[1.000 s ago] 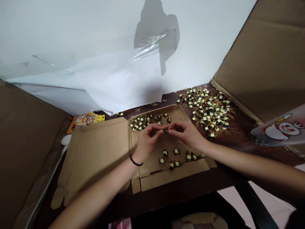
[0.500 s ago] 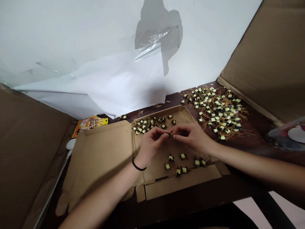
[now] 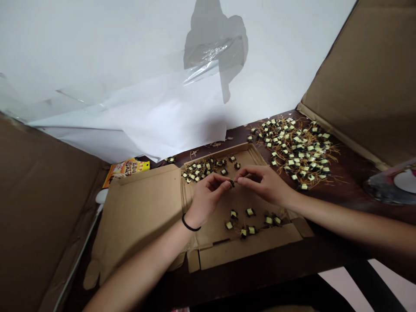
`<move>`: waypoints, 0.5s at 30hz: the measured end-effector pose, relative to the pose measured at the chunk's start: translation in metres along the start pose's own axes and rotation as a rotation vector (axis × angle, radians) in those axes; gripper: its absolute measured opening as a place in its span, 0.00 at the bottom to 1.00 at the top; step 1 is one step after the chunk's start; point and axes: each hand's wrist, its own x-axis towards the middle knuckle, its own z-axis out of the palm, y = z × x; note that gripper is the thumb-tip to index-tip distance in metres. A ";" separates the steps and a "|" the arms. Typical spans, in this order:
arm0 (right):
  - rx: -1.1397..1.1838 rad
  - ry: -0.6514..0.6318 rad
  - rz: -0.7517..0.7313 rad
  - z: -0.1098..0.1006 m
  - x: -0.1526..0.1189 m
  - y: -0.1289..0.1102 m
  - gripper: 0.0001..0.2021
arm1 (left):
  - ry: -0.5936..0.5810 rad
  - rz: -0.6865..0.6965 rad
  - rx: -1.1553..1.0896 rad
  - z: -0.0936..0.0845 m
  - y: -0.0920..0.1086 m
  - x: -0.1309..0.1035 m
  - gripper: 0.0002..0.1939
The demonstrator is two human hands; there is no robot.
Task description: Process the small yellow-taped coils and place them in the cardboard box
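Observation:
Between the thumb and fingertips of my left hand (image 3: 208, 195) is a small dark wire-wound coil (image 3: 232, 183), held above an opened cardboard box (image 3: 214, 247). The fingertips of my right hand (image 3: 260, 182) are pinched together just right of it, at what looks like its thin wire; the wire itself is barely visible. Under and in front of my hands lie several loose coils (image 3: 250, 212) with yellow tape and black ends. More taped coils (image 3: 198, 170) are clustered along the box's back left side.
A large pile of coils (image 3: 299, 151) with orange-brown wires lies on the dark table at the right. Cardboard panels (image 3: 364, 86) stand at both sides. At the left are a yellow packet (image 3: 126, 168) and a white rounded object (image 3: 102, 196). A clear plastic container (image 3: 393, 186) sits far right.
My right fingertips have shifted slightly away from the coil, opening a small gap between the hands. My left hand keeps hold of the coil. The view has moved a little.

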 end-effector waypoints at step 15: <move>-0.072 -0.068 -0.042 -0.003 0.003 0.003 0.10 | -0.026 0.012 0.046 0.001 0.002 -0.001 0.09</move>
